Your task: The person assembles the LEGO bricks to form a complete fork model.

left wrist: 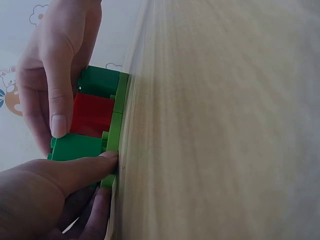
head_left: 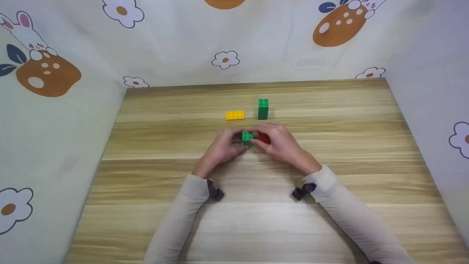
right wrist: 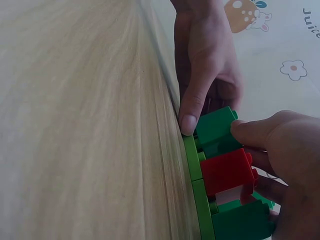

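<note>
Two light green building-block plates (right wrist: 202, 205) lie end to end, flat along the tabletop. On them stand a green brick (head_left: 247, 137), a red brick (left wrist: 93, 114) and a darker green brick (right wrist: 242, 222), with gaps between. My left hand (head_left: 225, 145) grips the plate's left end, its thumb low beside the green brick. My right hand (head_left: 278, 141) reaches over the row from the other side and pinches the top of the green brick. In the head view that hand covers most of the red brick and hides the darker green one.
Behind the hands lies a flat yellow plate (head_left: 235, 115) with studs. A tall green block (head_left: 263, 110) stands upright just right of it. A patterned white cloth (head_left: 176, 47) borders the back and sides of the wooden table (head_left: 256, 220).
</note>
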Tool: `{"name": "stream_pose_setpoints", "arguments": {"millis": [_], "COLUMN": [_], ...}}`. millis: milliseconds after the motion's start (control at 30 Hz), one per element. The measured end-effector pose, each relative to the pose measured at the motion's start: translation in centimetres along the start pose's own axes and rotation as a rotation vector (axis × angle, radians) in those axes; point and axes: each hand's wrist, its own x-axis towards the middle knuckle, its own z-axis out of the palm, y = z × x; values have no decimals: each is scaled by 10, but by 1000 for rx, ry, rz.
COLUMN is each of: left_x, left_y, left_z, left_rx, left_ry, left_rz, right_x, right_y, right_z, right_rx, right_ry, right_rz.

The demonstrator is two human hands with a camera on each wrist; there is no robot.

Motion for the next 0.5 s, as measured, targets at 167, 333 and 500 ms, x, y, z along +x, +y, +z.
{"name": "stream_pose_setpoints", "arguments": {"millis": [167,333,500], "left_x": [0,1,0], "left_y": [-1,-2,-2], "left_z": [1,1,1], "left_rx": [-15,22,25], "left_ry": [-4,9,13], "left_rz": [-1,8,21], "right_x": [0,1,1], "right_y": [0,0,0], "right_z": [0,0,-1], "right_rx": [18,25,29], "right_ry": [-5,-9,-7], "right_rz": [4,-7,-12]}}
